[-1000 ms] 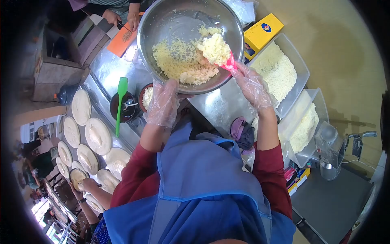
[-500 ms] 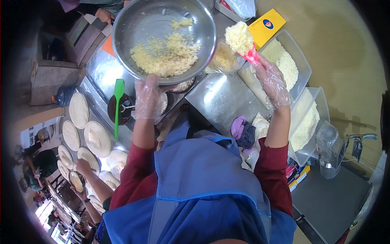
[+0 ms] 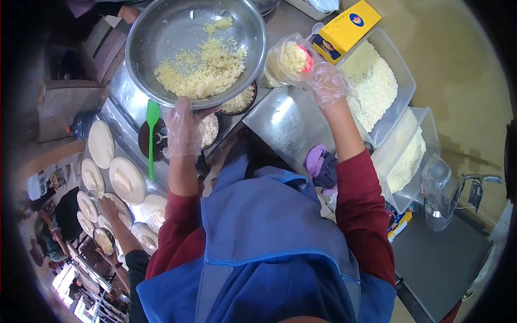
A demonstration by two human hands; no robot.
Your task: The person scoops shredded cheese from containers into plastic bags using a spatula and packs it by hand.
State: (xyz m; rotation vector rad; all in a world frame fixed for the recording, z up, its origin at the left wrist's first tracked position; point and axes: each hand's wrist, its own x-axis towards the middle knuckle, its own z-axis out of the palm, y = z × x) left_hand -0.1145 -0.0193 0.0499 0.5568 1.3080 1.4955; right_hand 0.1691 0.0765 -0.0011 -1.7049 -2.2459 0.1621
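Observation:
My left hand [image 3: 183,129], in a clear plastic glove, grips the near rim of a wide steel bowl [image 3: 156,37] and holds it tilted. Pale yellow shreds like grated cheese [image 3: 202,70] are spread over the bowl's inside. My right hand [image 3: 328,86], gloved too, is closed round a pink scoop [image 3: 307,59], its handle hidden by the fingers. A heap of the same shreds [image 3: 294,58] sits at the scoop, within the outline of a clear plastic bag [image 3: 272,67]. Whether scoop and bag touch is unclear.
A yellow box [image 3: 350,27] and two clear tubs of pale shreds [image 3: 369,81] stand at the right. A green spatula [image 3: 152,134] lies across a dark bowl [image 3: 144,145]. Round flatbreads [image 3: 127,180] cover the left table, where a co-worker's hand [image 3: 110,207] works.
My right hand has moved left with the loaded scoop, from beside the yellow box to the plastic bag. The steel bowl in my left hand has shifted left and slightly up.

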